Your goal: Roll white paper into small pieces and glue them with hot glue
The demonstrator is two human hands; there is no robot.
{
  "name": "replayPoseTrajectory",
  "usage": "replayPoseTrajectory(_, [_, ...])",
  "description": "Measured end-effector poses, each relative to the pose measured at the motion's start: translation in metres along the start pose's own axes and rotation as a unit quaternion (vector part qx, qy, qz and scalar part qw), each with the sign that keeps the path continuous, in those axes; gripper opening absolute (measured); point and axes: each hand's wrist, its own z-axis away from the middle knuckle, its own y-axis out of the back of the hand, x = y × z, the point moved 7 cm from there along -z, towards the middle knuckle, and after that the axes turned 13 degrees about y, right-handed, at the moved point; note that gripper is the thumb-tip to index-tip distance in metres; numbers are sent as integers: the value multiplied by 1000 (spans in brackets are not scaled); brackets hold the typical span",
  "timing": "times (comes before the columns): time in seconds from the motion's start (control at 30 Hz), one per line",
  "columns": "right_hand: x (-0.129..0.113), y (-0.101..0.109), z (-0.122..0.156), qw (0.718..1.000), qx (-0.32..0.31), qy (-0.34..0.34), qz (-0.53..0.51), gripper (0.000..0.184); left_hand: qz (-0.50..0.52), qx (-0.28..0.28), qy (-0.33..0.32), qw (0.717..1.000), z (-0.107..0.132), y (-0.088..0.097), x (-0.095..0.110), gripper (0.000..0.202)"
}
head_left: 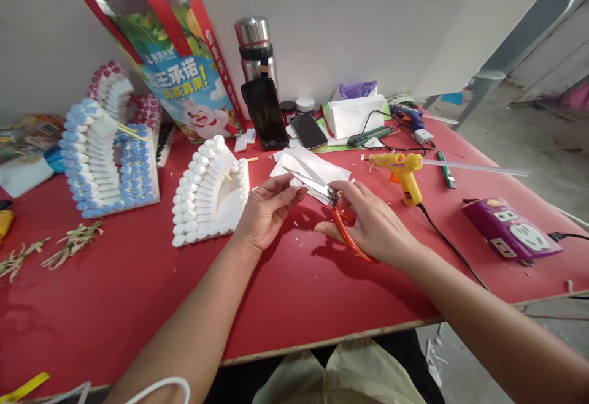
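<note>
Left hand (267, 211): grip pinched on a small white piece (296, 183), held just above the red worktop (285, 293), mid-centre. Right hand (372, 223): grip closed through the orange loops of the scissors (317, 188), blades pointing left, tips right at the white piece. White sheets (317, 168) lie just behind the blades. White foam model (209, 195) sits just left of the left hand. Yellow glue gun (404, 174) stands near the right hand, purple power strip (510, 231) further right.
</note>
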Motion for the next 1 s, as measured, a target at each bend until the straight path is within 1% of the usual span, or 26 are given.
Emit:
replayPoseTrajectory(0.07, [1,-3,1,999,-8,8,30,63,-6,-3,0,1000,1,-2,1,23])
replayPoseTrajectory(0.17, [2,-6,2,999,-15,11,44,63,-16,-12,-5,1000,2,-5,2,23])
replayPoseTrajectory(0.33, [0,-5,1,999,-21,12,40,65,-33,-29,-20,999,3,-7,4,13])
replayPoseTrajectory(0.47, [-1,-3,0,999,-16,12,34,65,-53,-24,-25,998,2,-5,3,17])
replayPoseTrajectory(0.73, [0,-3,2,999,-7,14,32,66,-70,-21,-23,997,2,-6,2,13])
replayPoseTrajectory(0.87, [2,-2,3,999,7,23,36,62,-66,-20,-16,998,2,-4,1,11])
replayPoseTrajectory(1.0, [2,-2,4,999,24,25,14,52,-55,-11,-3,998,2,-2,0,15])
